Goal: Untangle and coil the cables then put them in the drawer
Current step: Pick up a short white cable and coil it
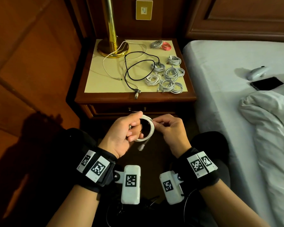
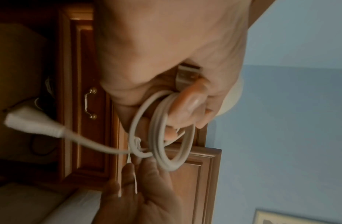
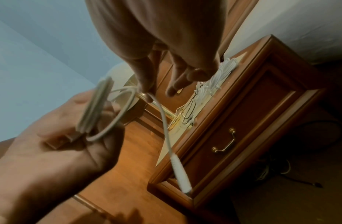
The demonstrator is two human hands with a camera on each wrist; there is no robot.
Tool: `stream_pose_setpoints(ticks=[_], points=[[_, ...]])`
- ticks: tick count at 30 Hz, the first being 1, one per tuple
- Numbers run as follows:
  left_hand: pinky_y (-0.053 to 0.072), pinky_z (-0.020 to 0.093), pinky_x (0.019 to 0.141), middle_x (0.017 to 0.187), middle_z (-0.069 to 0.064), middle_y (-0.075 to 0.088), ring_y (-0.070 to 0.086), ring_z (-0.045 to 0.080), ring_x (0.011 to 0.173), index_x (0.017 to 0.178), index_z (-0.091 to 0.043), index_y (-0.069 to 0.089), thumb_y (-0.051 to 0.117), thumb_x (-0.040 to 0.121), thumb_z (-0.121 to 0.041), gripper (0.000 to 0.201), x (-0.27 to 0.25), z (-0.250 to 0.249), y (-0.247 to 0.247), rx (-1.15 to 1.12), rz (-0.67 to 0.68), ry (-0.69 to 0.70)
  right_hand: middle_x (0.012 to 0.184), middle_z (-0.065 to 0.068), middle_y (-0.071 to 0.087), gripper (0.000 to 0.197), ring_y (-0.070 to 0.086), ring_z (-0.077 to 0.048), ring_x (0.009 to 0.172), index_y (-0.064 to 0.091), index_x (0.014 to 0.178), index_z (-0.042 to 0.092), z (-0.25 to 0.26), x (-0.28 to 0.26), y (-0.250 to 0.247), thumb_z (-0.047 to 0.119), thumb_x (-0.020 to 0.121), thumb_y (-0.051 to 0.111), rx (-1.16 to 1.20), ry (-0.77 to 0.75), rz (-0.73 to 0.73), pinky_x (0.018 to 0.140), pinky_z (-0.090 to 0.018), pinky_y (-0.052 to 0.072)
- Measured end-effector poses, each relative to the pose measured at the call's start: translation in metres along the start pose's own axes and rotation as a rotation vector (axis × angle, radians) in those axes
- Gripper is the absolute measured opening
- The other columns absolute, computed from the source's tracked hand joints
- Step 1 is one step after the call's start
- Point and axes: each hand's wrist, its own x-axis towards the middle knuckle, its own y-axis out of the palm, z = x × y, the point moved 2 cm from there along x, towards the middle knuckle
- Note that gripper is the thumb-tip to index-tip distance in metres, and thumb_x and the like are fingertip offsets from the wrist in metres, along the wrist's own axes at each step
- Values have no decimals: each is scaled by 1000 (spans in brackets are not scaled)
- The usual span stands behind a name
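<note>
a: what's in my grip?
b: left hand (image 1: 121, 135) curls around the white cable coil (image 1: 146, 128), low centre; right hand (image 1: 169, 128) pinches its loose end.
a: beyond?
b: shut drawer (image 1: 138, 109) above, coiled cables (image 1: 168, 74) on the nightstand (image 1: 105, 79).
</note>
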Motion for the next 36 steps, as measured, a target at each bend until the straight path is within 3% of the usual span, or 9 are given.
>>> stream_pose_setpoints(ticks=[8,13,16,20,22,25,27,30,36], points=[[40,21,53,41,-6,27,24,6,31,54,-17,36,41,101,-31,50,4,3,4,-136,-86,-27,74,-15,70,14,63,-22,64,72,88,-3,2,-13,13,-3,88,59,342,168,106,57,-29,50],[38,28,56,50,-5,36,38,10,44,63,-14,48,43,101,-34,44,10,16,-1,126,-275,102,87,-31,67,26,66,-38,79,65,96,-15,5,-17,12,7,93,52,624,277,179,83,-46,55],[39,32,65,57,-4,43,43,12,56,62,-17,48,42,101,-37,44,8,19,2,284,-314,154,82,-25,70,15,69,-31,75,68,93,-11,7,-21,12,1,89,59,543,221,151,83,-43,57],[40,25,68,74,-3,54,51,8,70,74,-21,56,37,101,-44,40,7,17,4,515,-307,185,71,-14,70,9,68,-22,67,69,85,-4,2,-17,10,-3,85,60,572,319,85,76,-37,54],[41,22,70,79,-4,58,53,6,74,78,-23,59,35,100,-45,39,7,18,1,548,-289,189,68,-9,69,9,65,-17,64,69,82,0,4,-18,9,3,81,60,627,373,145,71,-32,48],[44,36,75,76,4,56,54,16,75,77,-9,59,35,99,-47,50,7,20,-1,505,-265,200,60,-5,62,14,58,-16,61,67,76,5,13,-22,10,12,79,55,819,426,277,68,-32,43],[41,35,71,70,6,52,51,18,70,71,-10,54,35,99,-46,50,6,20,-2,482,-259,211,56,-3,54,13,54,-17,60,59,78,5,17,-23,10,13,84,52,899,427,346,66,-31,44],[37,33,70,71,7,48,47,20,71,71,-13,51,35,98,-50,48,5,17,-3,476,-249,203,57,-2,45,8,46,-16,62,52,76,8,16,-20,9,9,84,56,810,346,412,66,-29,42],[35,31,71,78,9,46,43,20,74,70,-14,46,34,99,-49,47,1,11,-12,487,-285,266,75,-10,68,10,60,-15,59,69,92,-2,1,-15,2,-4,86,61,336,259,199,53,-22,45]])
